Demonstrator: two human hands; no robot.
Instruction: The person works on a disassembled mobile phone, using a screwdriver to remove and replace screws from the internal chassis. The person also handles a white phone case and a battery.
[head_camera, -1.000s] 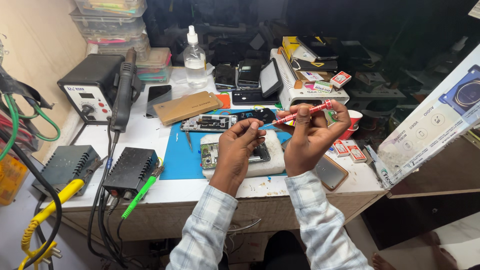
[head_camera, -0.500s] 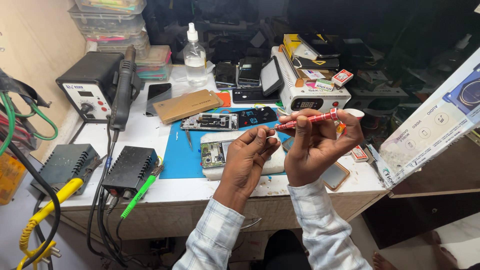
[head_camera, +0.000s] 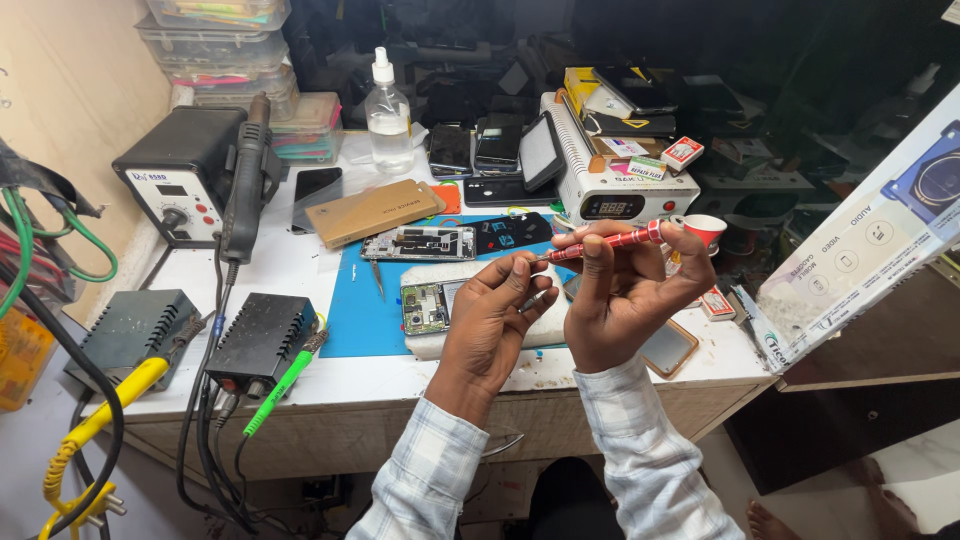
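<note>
Screwdriver (head_camera: 605, 241), red and slim, lies level between the two hands above the workbench (head_camera: 300, 270). The right hand (head_camera: 625, 300) clamps fingers and thumb round its ridged handle; the left hand (head_camera: 495, 320) pinches the metal tip between thumb and forefinger. It looks light, stiff and thin, with the ridged handle giving the surest hold and the smooth tip likely slippery. An opened phone (head_camera: 428, 305) lies on a white pad just below the left fingers.

Tan flat box (head_camera: 373, 211) left of centre on bench, small red-white packets (head_camera: 683, 152) atop white machine with dark display (head_camera: 608, 206), large white-blue carton (head_camera: 868, 240) leaning at right
</note>
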